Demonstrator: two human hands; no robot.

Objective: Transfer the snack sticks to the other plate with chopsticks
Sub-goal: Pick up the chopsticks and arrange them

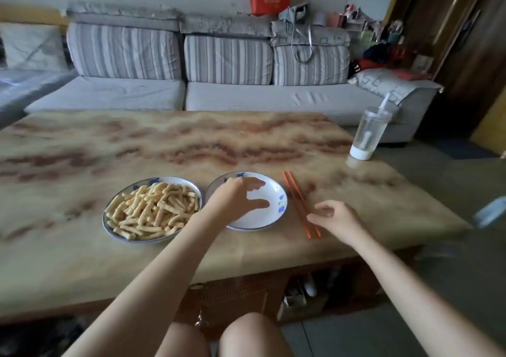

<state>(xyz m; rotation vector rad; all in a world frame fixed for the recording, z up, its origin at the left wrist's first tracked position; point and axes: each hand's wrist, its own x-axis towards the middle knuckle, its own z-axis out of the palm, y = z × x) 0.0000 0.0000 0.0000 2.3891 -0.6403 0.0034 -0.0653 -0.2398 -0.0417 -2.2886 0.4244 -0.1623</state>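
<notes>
A person sits at a low marbled table (191,143), both bare arms stretched over it.

The left hand (241,197) is above the empty plate (262,215), thumb and fingers spread in a wide C with nothing between them. I cannot tell whether it touches the plate. It looks placed to steady or nudge the dish that will receive the food. Just to the left of that hand sits the full plate (105,219), heaped with pale yellow sticks (153,211). The two plates are rim to rim or nearly so, probably to keep each carry short. No stick has crossed over yet.

The right hand (336,217) is low over the table, just to the right of the empty plate, fingers loosely curled and holding nothing. Its fingertips are at the near end of the orange chopsticks (297,200), which lie flat as a pair and run away from the hand beside the plate. Whether the fingertips touch them is hard to say. Picking them up seems to be the step in hand, and thin rods lying flat on a hard top will likely need a pinch at the near ends.

Far beyond the right hand, at the table's edge, stands a clear cup (369,132) with a straw, well apart.
</notes>
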